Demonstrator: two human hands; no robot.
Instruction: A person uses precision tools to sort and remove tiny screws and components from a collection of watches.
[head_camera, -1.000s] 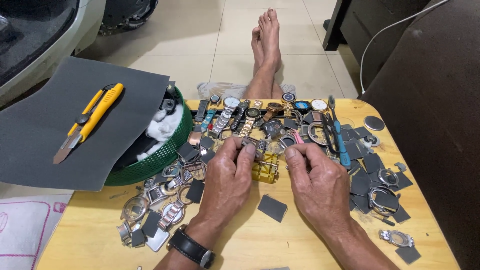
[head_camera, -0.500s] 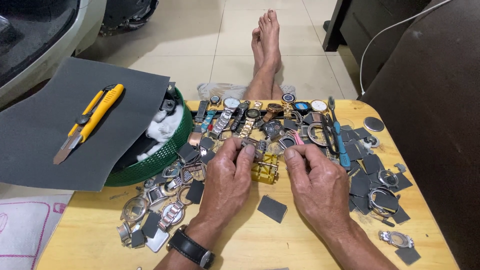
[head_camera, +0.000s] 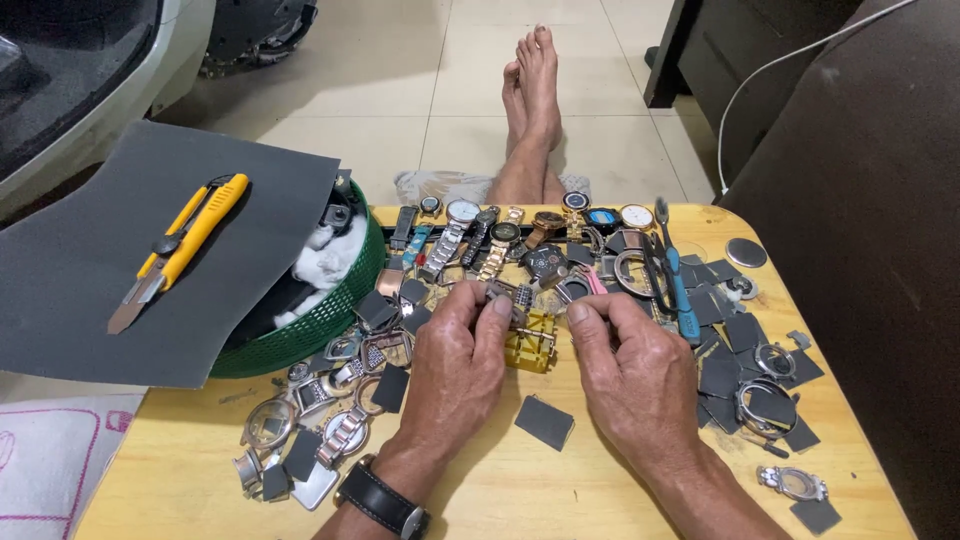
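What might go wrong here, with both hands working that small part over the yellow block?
1. The left hand and right hand pinch a tiny metal piece; dropped, it could vanish among the watch parts.
2. The yellow utility knife lies on a tilted grey sheet and might slide off.

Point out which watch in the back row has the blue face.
The black-cased watch with the blue face, second from the right end, between a dark round one and the white-dialled watch; the others show no blue.

Dark round and square watch faces (head_camera: 601, 216) in a row at the table's (head_camera: 560, 490) far edge
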